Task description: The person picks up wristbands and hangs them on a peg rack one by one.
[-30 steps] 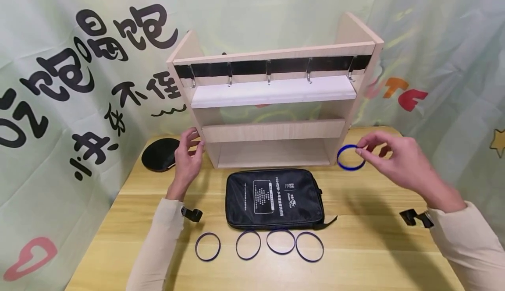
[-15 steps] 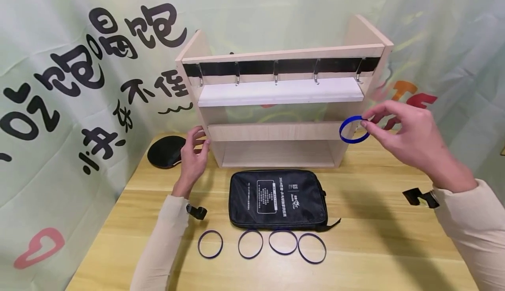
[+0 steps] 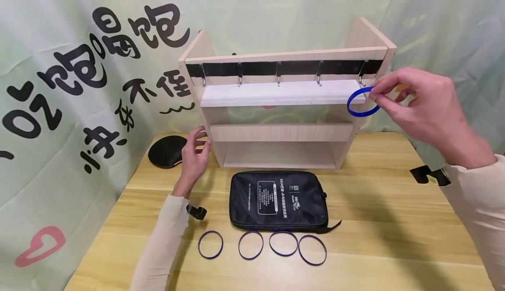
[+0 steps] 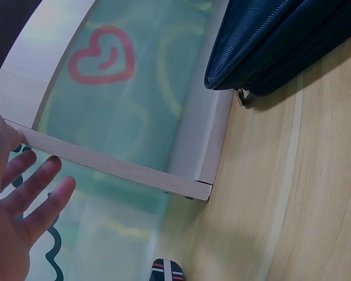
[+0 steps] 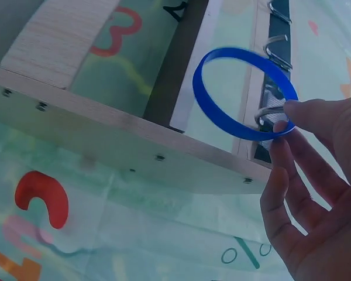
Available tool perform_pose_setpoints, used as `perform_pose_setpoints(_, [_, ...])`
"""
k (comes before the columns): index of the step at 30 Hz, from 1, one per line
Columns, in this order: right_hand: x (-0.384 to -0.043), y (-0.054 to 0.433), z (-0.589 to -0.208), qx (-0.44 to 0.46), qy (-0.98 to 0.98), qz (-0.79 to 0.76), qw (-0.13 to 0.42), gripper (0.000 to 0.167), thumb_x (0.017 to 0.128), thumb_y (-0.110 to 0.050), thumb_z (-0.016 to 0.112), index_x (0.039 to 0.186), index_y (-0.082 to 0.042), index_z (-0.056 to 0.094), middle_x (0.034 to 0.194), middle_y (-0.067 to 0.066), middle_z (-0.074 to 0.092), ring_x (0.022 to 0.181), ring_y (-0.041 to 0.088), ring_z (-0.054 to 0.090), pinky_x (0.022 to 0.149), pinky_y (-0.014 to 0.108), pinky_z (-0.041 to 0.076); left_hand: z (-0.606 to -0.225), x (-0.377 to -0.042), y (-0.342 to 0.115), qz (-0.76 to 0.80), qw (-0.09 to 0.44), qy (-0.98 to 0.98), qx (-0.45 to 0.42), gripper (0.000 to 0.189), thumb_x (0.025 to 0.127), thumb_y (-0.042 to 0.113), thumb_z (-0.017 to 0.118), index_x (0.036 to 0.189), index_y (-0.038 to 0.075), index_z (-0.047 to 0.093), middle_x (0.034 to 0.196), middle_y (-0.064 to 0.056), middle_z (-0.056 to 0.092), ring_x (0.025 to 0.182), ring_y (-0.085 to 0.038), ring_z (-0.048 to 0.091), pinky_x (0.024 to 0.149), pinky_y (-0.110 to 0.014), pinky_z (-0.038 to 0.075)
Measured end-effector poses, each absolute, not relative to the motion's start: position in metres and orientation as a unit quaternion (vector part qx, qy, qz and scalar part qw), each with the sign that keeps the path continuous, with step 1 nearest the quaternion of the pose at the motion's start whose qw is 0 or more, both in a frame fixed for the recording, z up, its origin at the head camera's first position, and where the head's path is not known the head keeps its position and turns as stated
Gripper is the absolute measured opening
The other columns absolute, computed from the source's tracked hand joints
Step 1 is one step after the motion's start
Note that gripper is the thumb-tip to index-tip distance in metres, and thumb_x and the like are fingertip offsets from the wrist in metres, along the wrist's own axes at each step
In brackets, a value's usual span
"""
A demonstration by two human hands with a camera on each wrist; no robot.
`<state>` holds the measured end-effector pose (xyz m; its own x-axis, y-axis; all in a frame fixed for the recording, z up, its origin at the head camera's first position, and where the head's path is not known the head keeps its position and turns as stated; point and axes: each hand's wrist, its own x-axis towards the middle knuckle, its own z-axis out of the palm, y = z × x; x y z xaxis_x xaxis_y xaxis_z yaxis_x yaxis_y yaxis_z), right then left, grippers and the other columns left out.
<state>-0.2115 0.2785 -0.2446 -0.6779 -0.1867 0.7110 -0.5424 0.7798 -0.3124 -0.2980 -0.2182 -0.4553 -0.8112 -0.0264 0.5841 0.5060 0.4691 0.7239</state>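
My right hand (image 3: 428,109) pinches a blue ring (image 3: 357,113) between thumb and forefinger, in front of the right end of the wooden shelf. In the right wrist view the ring (image 5: 213,117) appears close to the rightmost metal hook (image 5: 263,113); whether they touch I cannot tell. Several such hooks hang in a row from a black strip (image 3: 258,68) under the shelf's top rail. At the lower left side of the wooden shelf (image 3: 276,132) rests my left hand (image 3: 194,159). Its fingers (image 4: 38,187) are spread loosely along the side board in the left wrist view.
Several blue rings (image 3: 222,245) lie along the table's front. Behind them is a flat black zip case (image 3: 244,212) with a loose strap. A black table tennis bat (image 3: 165,150) lies left of the shelf. A printed curtain (image 3: 276,1) hangs behind.
My right hand has risen from beside the shelf's base to near the hook row, carrying the blue ring. The left hand stays at the shelf's side; the head view has shifted slightly.
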Motion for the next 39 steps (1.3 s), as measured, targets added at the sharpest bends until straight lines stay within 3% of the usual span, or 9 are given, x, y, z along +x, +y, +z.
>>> perform_pose_setpoints(10, [-0.223, 0.276, -0.226, 0.220, -0.876, 0.271, 0.334, 0.015, 0.090, 0.010, 0.079, 0.093, -0.005, 0.079, 0.099, -0.051, 0.061, 0.087, -0.025, 0.058, 0.077, -0.004, 0.043, -0.456, -0.298, -0.216, -0.493, 0.271, -0.815, -0.137, 0.046, 0.105, 0.005, 0.071, 0.149, 0.011, 0.059, 0.133, -0.021, 0.073, 0.100, -0.043, 0.077, 0.077, -0.017, 0.054])
perform_pose_setpoints(16, [-0.229, 0.275, -0.218, 0.223, -0.886, 0.246, 0.323, 0.012, 0.092, 0.004, 0.081, 0.094, -0.008, 0.081, 0.095, -0.051, 0.057, 0.086, -0.025, 0.055, 0.076, -0.002, 0.041, -0.458, -0.297, -0.217, -0.489, 0.275, -0.816, -0.140, 0.043, 0.107, 0.010, 0.070, 0.149, 0.013, 0.060, 0.135, -0.017, 0.073, 0.098, -0.037, 0.078, 0.077, -0.018, 0.055])
perform_pose_setpoints(20, [-0.231, 0.276, -0.215, 0.224, -0.893, 0.235, 0.312, 0.013, 0.089, 0.003, 0.084, 0.095, -0.008, 0.080, 0.093, -0.030, 0.072, 0.086, -0.024, 0.055, 0.076, -0.002, 0.042, -0.457, -0.296, -0.217, -0.488, 0.279, -0.814, -0.148, 0.043, 0.108, 0.011, 0.069, 0.149, 0.013, 0.060, 0.136, -0.017, 0.073, 0.098, -0.037, 0.078, 0.076, -0.016, 0.055])
perform_pose_setpoints(23, [-0.232, 0.278, -0.212, 0.225, -0.898, 0.228, 0.302, 0.014, 0.089, 0.004, 0.084, 0.096, -0.007, 0.080, 0.094, -0.019, 0.075, 0.087, -0.022, 0.055, 0.077, -0.001, 0.041, -0.457, -0.296, -0.216, -0.487, 0.282, -0.814, -0.144, 0.044, 0.107, 0.008, 0.069, 0.150, 0.012, 0.059, 0.135, -0.019, 0.072, 0.097, -0.039, 0.078, 0.077, -0.025, 0.059])
perform_pose_setpoints(28, [-0.231, 0.276, -0.206, 0.232, -0.897, 0.225, 0.300, 0.015, 0.090, 0.004, 0.082, 0.098, -0.009, 0.083, 0.092, -0.045, 0.057, 0.086, -0.022, 0.053, 0.078, -0.001, 0.040, -0.453, -0.294, -0.210, -0.491, 0.288, -0.811, -0.138, 0.045, 0.106, -0.002, 0.066, 0.149, 0.001, 0.057, 0.135, -0.029, 0.068, 0.098, -0.051, 0.074, 0.078, -0.063, 0.062])
perform_pose_setpoints(31, [-0.229, 0.275, -0.204, 0.234, -0.898, 0.220, 0.302, 0.017, 0.090, 0.004, 0.082, 0.098, -0.010, 0.083, 0.090, -0.049, 0.054, 0.085, -0.023, 0.051, 0.078, -0.001, 0.039, -0.445, -0.287, -0.205, -0.493, 0.294, -0.806, -0.145, 0.043, 0.105, -0.005, 0.065, 0.147, -0.004, 0.056, 0.133, -0.033, 0.067, 0.097, -0.054, 0.073, 0.078, -0.071, 0.060])
perform_pose_setpoints(36, [-0.227, 0.273, -0.204, 0.229, -0.900, 0.212, 0.305, 0.014, 0.090, 0.001, 0.083, 0.099, -0.010, 0.084, 0.090, -0.050, 0.052, 0.087, -0.025, 0.050, 0.078, -0.001, 0.038, -0.431, -0.275, -0.200, -0.488, 0.299, -0.806, -0.152, 0.042, 0.104, -0.006, 0.066, 0.145, -0.006, 0.057, 0.131, -0.032, 0.068, 0.095, -0.051, 0.074, 0.077, -0.063, 0.062])
perform_pose_setpoints(39, [-0.226, 0.273, -0.206, 0.225, -0.901, 0.215, 0.302, 0.012, 0.092, -0.003, 0.083, 0.101, -0.011, 0.084, 0.089, -0.050, 0.053, 0.085, -0.024, 0.051, 0.077, -0.002, 0.039, -0.428, -0.273, -0.199, -0.484, 0.303, -0.807, -0.150, 0.042, 0.104, -0.006, 0.067, 0.145, -0.006, 0.058, 0.129, -0.031, 0.069, 0.095, -0.049, 0.075, 0.076, -0.041, 0.063])
